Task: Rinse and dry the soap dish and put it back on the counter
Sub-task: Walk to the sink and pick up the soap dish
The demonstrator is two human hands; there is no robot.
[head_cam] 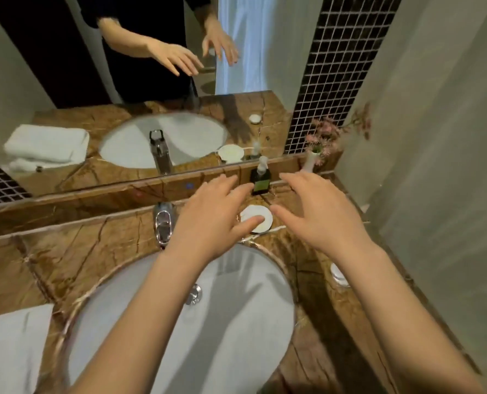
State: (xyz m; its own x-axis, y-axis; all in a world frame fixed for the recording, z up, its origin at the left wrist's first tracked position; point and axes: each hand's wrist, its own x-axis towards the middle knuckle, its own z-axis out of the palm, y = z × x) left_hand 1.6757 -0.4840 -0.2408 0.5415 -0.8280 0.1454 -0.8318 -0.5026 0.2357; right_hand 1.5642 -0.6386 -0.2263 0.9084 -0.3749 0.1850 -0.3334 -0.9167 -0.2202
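Dish (260, 220) on counter (74, 260), contents unclear to us. Our left hand (208, 220) and right hand (319, 214) spread above, grasping nothing. Sink (236, 322) bare.

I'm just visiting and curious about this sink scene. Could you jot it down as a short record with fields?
Place: brown marble counter with white oval basin
Soap dish: small round white dish, on counter behind basin
Left hand: open, fingers over dish's edge
Right hand: open, hovering right of dish
Nearby: dark pump soap bottle, chrome tap, folded white towel
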